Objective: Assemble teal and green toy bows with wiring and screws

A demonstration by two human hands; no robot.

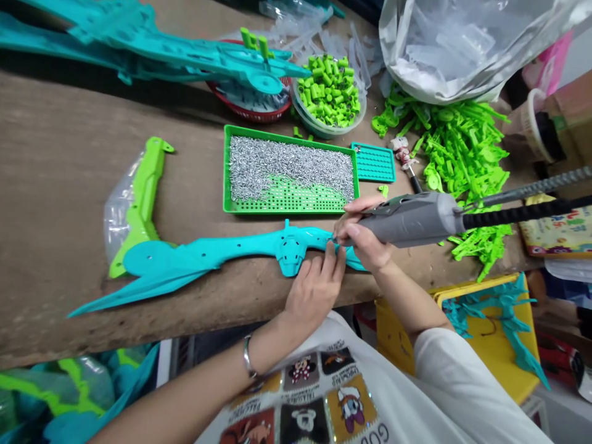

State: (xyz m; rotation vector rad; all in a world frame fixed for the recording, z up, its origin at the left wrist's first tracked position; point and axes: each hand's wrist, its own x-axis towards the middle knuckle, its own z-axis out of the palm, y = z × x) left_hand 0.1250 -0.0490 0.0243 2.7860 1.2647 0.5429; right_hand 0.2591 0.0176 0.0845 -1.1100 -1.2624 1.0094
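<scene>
A long turquoise toy bow piece (240, 245) of plastic lies along the table's front edge. My left hand (316, 282) grips its right part, fingers close together over it, thumb hidden. In my right hand (365, 237) is a grey electric screwdriver (411, 219), held nearly level with its tip pointing left. The tip meets the piece beside my left fingertips; whether a screw is under it is hidden. Just behind stands a green perforated tray (291, 206) of small silver screws (287, 157). A green and clear plastic part (141, 200) touches the bow piece's left end.
More turquoise pieces (185, 58) lie at the back left over a red basket (259, 114). A bowl of green cylinders (328, 92) stands behind the tray. Green parts (467, 160) are heaped at right, near a white bag (444, 80). A yellow bin (407, 333) stands below.
</scene>
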